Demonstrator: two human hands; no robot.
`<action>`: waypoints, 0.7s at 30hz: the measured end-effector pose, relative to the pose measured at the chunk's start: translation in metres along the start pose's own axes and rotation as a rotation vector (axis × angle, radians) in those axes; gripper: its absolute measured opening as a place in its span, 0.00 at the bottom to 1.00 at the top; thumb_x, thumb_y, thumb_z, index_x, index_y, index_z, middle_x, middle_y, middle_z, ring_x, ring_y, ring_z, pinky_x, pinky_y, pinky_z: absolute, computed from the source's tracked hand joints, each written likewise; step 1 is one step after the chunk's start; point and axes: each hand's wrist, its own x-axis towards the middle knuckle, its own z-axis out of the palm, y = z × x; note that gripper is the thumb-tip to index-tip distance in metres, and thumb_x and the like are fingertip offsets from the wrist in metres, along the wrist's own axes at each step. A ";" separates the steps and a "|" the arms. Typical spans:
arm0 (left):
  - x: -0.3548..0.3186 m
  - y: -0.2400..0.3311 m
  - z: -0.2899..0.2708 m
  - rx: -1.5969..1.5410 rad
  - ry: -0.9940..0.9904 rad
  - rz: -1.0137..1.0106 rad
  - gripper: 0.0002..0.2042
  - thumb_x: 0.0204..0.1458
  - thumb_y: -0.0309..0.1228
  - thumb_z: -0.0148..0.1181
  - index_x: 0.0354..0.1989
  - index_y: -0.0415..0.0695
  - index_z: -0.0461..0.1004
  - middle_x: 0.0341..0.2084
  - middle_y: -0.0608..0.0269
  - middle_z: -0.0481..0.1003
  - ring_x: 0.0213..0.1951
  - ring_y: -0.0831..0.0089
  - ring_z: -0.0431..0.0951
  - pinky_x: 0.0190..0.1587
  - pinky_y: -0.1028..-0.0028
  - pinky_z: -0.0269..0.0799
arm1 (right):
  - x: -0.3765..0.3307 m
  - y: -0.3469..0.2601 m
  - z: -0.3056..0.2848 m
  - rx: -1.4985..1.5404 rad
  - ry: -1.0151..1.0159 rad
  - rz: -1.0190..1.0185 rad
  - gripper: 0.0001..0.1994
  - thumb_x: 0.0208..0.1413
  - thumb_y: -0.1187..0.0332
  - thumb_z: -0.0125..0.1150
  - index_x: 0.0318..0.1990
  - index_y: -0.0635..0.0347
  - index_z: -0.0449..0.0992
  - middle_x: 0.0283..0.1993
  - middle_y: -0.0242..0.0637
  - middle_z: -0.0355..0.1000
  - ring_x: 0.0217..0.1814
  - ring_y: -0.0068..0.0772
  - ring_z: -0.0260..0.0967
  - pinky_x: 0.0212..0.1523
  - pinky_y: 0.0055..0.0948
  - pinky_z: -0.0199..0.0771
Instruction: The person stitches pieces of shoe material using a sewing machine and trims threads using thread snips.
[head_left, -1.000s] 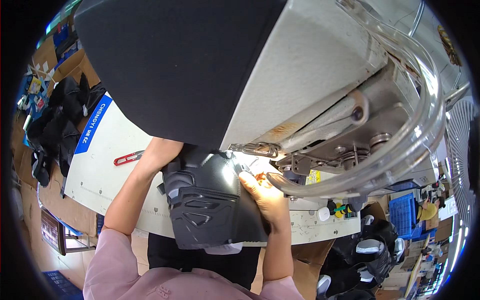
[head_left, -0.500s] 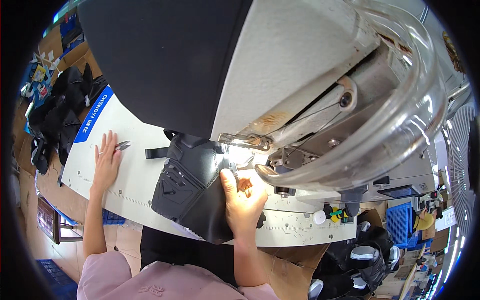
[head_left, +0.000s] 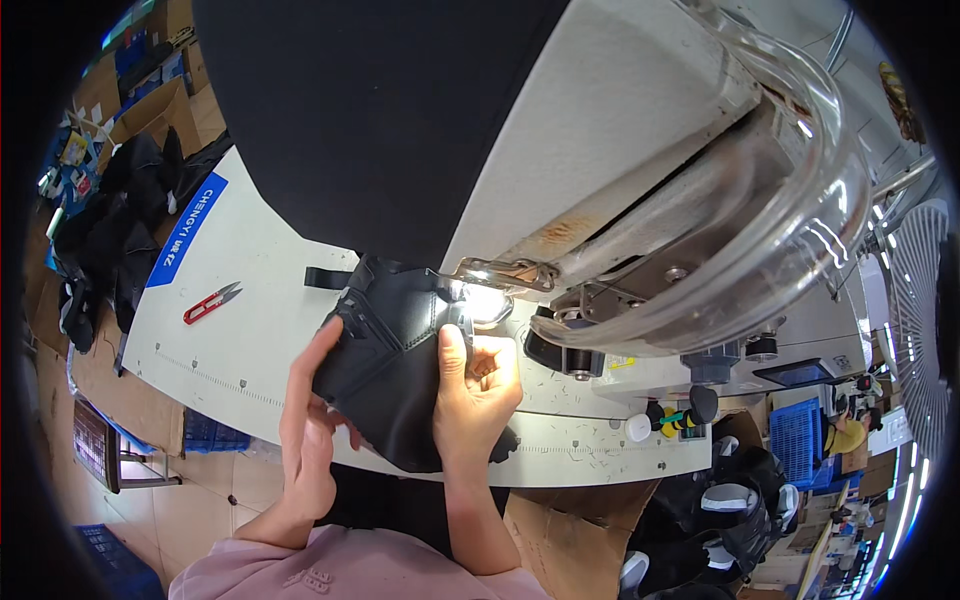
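Clippers (head_left: pixel 213 303) are lying ten o'clock from the black piece (head_left: pixel 398 385); my left hand (head_left: pixel 312 440), having left them, is touching the piece's left edge, grip unclear. My right hand (head_left: pixel 475 400) is pinching its right, so both are probably steadying it, eight o'clock from the lamp (head_left: pixel 487 303).

Your black stitched workpiece (head_left: pixel 395 390) looks like smooth faux leather, softly glossy where light strikes it, with ridged patterning on one side. The sewing machine casing (head_left: pixel 600 130) appears to be painted metal, lightly grained, with a rust-brown stain; its curved guard (head_left: pixel 780 285) is clear, shiny plastic. Your snips (head_left: pixel 212 303) have metal blades; your pink shirt (head_left: pixel 400 570) is matt cloth.
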 end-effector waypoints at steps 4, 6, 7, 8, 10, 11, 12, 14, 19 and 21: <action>0.020 -0.005 0.008 -0.065 0.076 0.095 0.32 0.53 0.39 0.54 0.63 0.34 0.54 0.53 0.54 0.63 0.50 0.75 0.68 0.51 0.78 0.64 | -0.002 -0.003 -0.014 0.010 -0.121 0.081 0.07 0.59 0.71 0.60 0.35 0.61 0.67 0.29 0.25 0.64 0.29 0.09 0.56 0.30 0.12 0.57; 0.022 -0.003 0.008 -0.156 0.146 -0.044 0.29 0.47 0.25 0.60 0.59 0.34 0.59 0.49 0.55 0.67 0.48 0.76 0.70 0.51 0.78 0.65 | 0.003 -0.005 -0.030 -0.079 -0.252 0.238 0.07 0.59 0.73 0.58 0.40 0.64 0.68 0.32 0.28 0.67 0.32 0.10 0.60 0.32 0.12 0.60; 0.024 -0.002 0.008 -0.152 0.141 -0.042 0.29 0.47 0.25 0.60 0.59 0.34 0.59 0.49 0.55 0.67 0.48 0.76 0.70 0.51 0.78 0.65 | 0.007 -0.005 -0.038 -0.096 -0.322 0.210 0.08 0.59 0.75 0.58 0.43 0.65 0.68 0.35 0.30 0.68 0.35 0.11 0.62 0.34 0.12 0.62; 0.024 -0.001 0.007 -0.126 0.121 -0.010 0.29 0.47 0.26 0.60 0.58 0.34 0.59 0.47 0.56 0.68 0.47 0.76 0.70 0.51 0.79 0.65 | 0.011 -0.005 -0.045 -0.157 -0.420 0.142 0.10 0.59 0.76 0.57 0.46 0.66 0.67 0.37 0.31 0.69 0.37 0.12 0.65 0.36 0.12 0.65; 0.026 -0.001 0.006 -0.097 0.096 0.022 0.29 0.47 0.27 0.60 0.58 0.34 0.59 0.45 0.57 0.69 0.45 0.77 0.71 0.50 0.79 0.65 | 0.013 -0.002 -0.050 -0.164 -0.449 0.141 0.11 0.58 0.78 0.57 0.47 0.67 0.67 0.38 0.32 0.69 0.39 0.13 0.66 0.37 0.12 0.67; 0.028 -0.002 0.005 -0.109 0.093 0.025 0.28 0.47 0.27 0.60 0.57 0.35 0.60 0.45 0.57 0.69 0.44 0.77 0.71 0.49 0.80 0.66 | 0.013 -0.001 -0.050 -0.096 -0.424 0.133 0.13 0.57 0.79 0.58 0.48 0.67 0.66 0.38 0.33 0.70 0.39 0.13 0.66 0.37 0.12 0.67; 0.030 -0.003 0.004 -0.123 0.092 0.029 0.28 0.47 0.27 0.61 0.57 0.35 0.60 0.44 0.58 0.70 0.43 0.78 0.72 0.48 0.80 0.66 | 0.011 0.001 -0.049 -0.064 -0.414 0.129 0.13 0.56 0.79 0.59 0.48 0.67 0.66 0.38 0.34 0.70 0.38 0.13 0.67 0.37 0.13 0.68; 0.034 -0.004 0.002 -0.122 0.099 0.028 0.28 0.46 0.27 0.60 0.56 0.35 0.61 0.43 0.58 0.70 0.42 0.78 0.72 0.47 0.81 0.67 | 0.006 0.003 -0.046 -0.089 -0.347 0.076 0.15 0.55 0.80 0.60 0.49 0.67 0.66 0.38 0.35 0.70 0.38 0.14 0.68 0.37 0.13 0.68; 0.050 0.002 -0.008 -0.140 0.094 0.007 0.27 0.43 0.26 0.60 0.55 0.36 0.62 0.40 0.60 0.72 0.40 0.79 0.73 0.44 0.82 0.68 | -0.005 0.006 -0.032 -0.219 -0.252 -0.080 0.18 0.54 0.79 0.62 0.52 0.66 0.66 0.35 0.34 0.72 0.34 0.13 0.68 0.35 0.12 0.68; 0.058 0.005 -0.012 -0.184 0.054 -0.002 0.27 0.42 0.25 0.60 0.54 0.37 0.63 0.37 0.62 0.73 0.38 0.80 0.74 0.43 0.81 0.69 | -0.007 0.008 -0.027 -0.226 -0.236 -0.131 0.18 0.54 0.78 0.63 0.52 0.66 0.67 0.34 0.34 0.72 0.33 0.14 0.68 0.33 0.12 0.69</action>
